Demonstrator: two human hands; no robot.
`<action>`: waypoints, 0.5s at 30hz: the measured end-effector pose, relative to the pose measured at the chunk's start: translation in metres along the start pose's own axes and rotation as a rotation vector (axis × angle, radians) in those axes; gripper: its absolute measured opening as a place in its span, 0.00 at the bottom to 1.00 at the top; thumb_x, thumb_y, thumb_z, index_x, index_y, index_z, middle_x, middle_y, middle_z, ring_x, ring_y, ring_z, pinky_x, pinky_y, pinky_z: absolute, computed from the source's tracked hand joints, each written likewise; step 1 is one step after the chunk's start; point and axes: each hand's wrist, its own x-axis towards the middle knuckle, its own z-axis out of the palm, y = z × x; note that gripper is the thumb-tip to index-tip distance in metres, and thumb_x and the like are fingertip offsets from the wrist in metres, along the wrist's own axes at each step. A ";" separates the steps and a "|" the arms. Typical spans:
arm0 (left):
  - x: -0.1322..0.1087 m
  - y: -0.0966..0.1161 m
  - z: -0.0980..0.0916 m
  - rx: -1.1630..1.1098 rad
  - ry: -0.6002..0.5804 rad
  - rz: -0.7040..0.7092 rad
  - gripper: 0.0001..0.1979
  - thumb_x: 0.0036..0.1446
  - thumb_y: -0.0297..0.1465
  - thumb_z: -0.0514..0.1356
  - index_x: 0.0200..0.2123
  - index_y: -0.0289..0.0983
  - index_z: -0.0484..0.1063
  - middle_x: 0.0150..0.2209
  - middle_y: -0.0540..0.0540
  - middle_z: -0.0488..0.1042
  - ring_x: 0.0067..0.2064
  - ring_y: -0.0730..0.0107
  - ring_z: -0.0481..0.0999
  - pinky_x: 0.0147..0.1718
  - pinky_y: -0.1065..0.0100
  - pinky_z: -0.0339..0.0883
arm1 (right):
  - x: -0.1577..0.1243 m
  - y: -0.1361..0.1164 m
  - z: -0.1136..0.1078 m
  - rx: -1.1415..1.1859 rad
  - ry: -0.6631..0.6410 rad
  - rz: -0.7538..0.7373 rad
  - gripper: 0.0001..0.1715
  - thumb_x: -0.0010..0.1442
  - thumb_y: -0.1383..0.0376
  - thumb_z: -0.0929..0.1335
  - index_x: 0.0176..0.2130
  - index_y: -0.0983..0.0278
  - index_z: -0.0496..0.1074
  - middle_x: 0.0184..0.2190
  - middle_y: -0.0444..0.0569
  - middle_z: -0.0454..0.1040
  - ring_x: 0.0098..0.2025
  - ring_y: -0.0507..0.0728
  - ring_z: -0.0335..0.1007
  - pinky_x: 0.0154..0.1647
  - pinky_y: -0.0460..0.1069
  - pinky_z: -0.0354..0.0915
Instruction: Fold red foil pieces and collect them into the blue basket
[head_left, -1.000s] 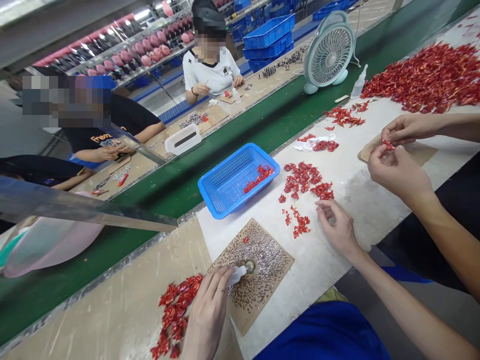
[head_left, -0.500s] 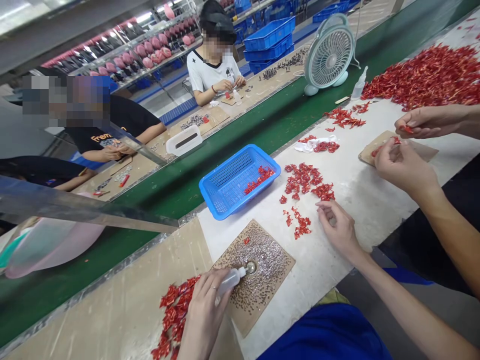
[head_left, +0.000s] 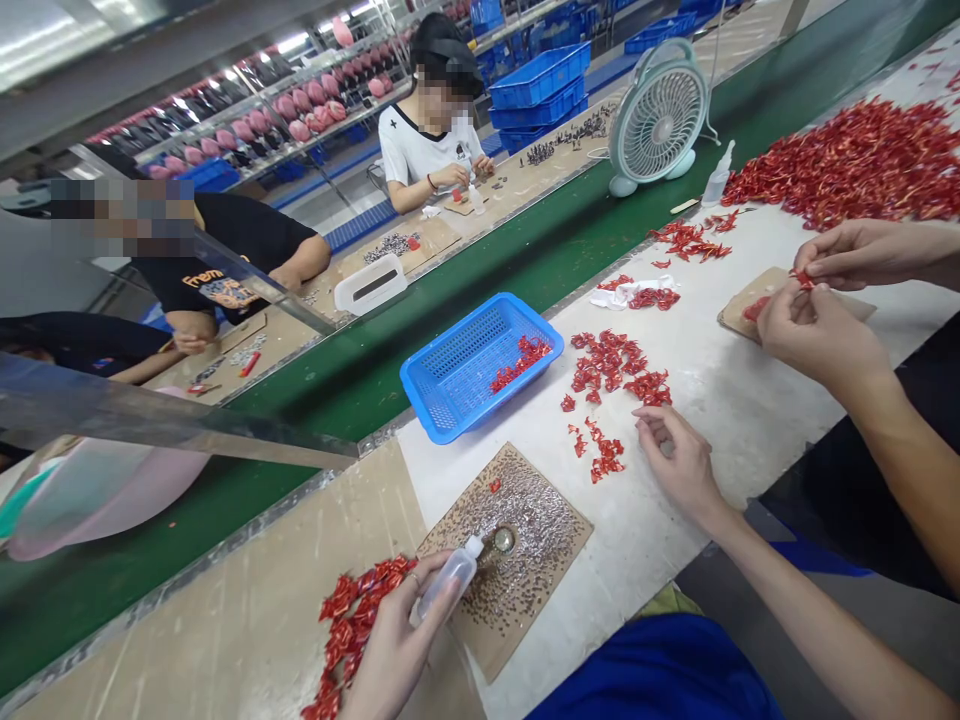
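Note:
My left hand is wrapped around a small clear squeeze bottle with a white nozzle. The bottle leans over a brown board covered in dark, glossy spots. A small round metal-looking piece sits on the board, just right of the nozzle and apart from it. Farther up the board lies one red piece. My right hand rests near the table, thumb and forefinger drawn together; anything between them is too small to make out. Just left of it are small red curled pieces.
Beyond the board stands a blue perforated basket with red pieces. More red pieces lie left of my left hand. At the right, a co-worker's hands work beside me. A fan stands beyond; a metal bar slants at the left.
My left hand has drawn the bottle slightly left, so its nozzle is away from the round piece. My right hand has hardly moved. The neighbour's hands have come together.

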 end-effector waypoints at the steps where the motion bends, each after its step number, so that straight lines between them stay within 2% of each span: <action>1: 0.000 0.001 0.001 -0.044 -0.018 -0.020 0.32 0.56 0.61 0.63 0.44 0.39 0.85 0.41 0.39 0.87 0.41 0.49 0.87 0.43 0.56 0.83 | 0.000 0.000 0.000 -0.002 -0.001 0.003 0.08 0.70 0.62 0.65 0.45 0.60 0.75 0.34 0.48 0.78 0.31 0.58 0.75 0.33 0.51 0.73; 5: 0.003 0.002 0.004 -0.213 -0.032 -0.066 0.39 0.57 0.67 0.56 0.35 0.36 0.85 0.32 0.38 0.84 0.30 0.57 0.80 0.35 0.58 0.81 | 0.000 0.000 0.000 -0.005 0.000 0.009 0.09 0.70 0.62 0.65 0.44 0.60 0.75 0.33 0.48 0.78 0.30 0.58 0.74 0.32 0.51 0.73; 7: 0.006 0.000 0.005 -0.291 -0.015 -0.077 0.42 0.55 0.70 0.56 0.37 0.35 0.85 0.31 0.38 0.82 0.29 0.58 0.79 0.34 0.57 0.80 | 0.000 0.000 0.000 -0.003 0.001 0.007 0.09 0.70 0.62 0.65 0.44 0.60 0.75 0.33 0.48 0.78 0.30 0.58 0.74 0.31 0.51 0.73; 9: 0.012 -0.004 0.004 -0.351 0.005 -0.087 0.43 0.52 0.70 0.59 0.43 0.35 0.84 0.35 0.37 0.83 0.33 0.56 0.82 0.37 0.56 0.81 | 0.000 0.000 0.001 -0.001 -0.001 0.004 0.09 0.70 0.62 0.66 0.44 0.60 0.75 0.33 0.48 0.78 0.31 0.58 0.75 0.31 0.51 0.73; 12: 0.030 -0.012 -0.001 -0.386 0.065 -0.079 0.42 0.50 0.67 0.64 0.49 0.35 0.81 0.43 0.35 0.84 0.44 0.51 0.85 0.47 0.52 0.81 | 0.000 0.001 0.000 -0.002 -0.005 -0.002 0.09 0.70 0.61 0.66 0.44 0.60 0.76 0.33 0.48 0.78 0.31 0.58 0.75 0.32 0.51 0.73; 15: 0.060 -0.020 -0.007 -0.356 0.161 -0.045 0.32 0.58 0.56 0.68 0.51 0.35 0.78 0.51 0.37 0.82 0.54 0.53 0.82 0.56 0.48 0.77 | -0.001 0.001 0.000 -0.010 -0.013 -0.012 0.09 0.71 0.61 0.66 0.44 0.60 0.76 0.32 0.48 0.77 0.30 0.57 0.74 0.31 0.50 0.73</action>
